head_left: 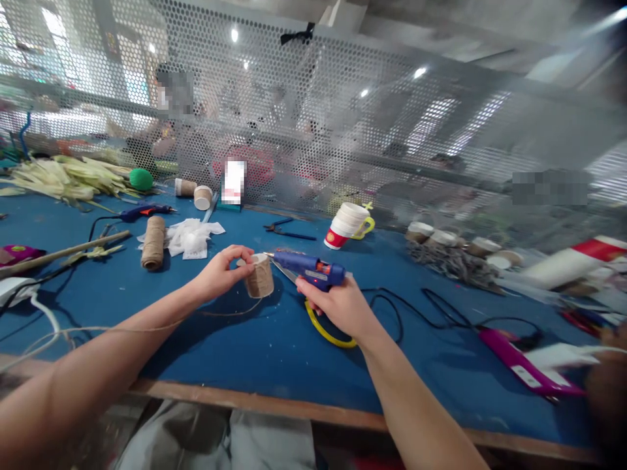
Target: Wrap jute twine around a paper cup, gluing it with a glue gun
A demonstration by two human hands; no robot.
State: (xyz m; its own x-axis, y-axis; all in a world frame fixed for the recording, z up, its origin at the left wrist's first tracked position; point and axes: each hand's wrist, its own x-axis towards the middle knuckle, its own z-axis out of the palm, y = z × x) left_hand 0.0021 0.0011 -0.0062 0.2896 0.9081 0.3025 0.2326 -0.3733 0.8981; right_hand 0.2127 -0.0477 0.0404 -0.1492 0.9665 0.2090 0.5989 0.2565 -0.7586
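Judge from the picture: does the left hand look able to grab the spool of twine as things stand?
Probably not straight away: the left hand holds a twine-wrapped cup, which it would likely have to set down, though nothing seems to cover the near side of the spool of twine.

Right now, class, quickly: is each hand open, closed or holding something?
Left hand: closed, holding the twine-wrapped cup near its rim.
Right hand: closed around the blue glue gun; whether it also grips the yellow-handled scissors cannot be told.
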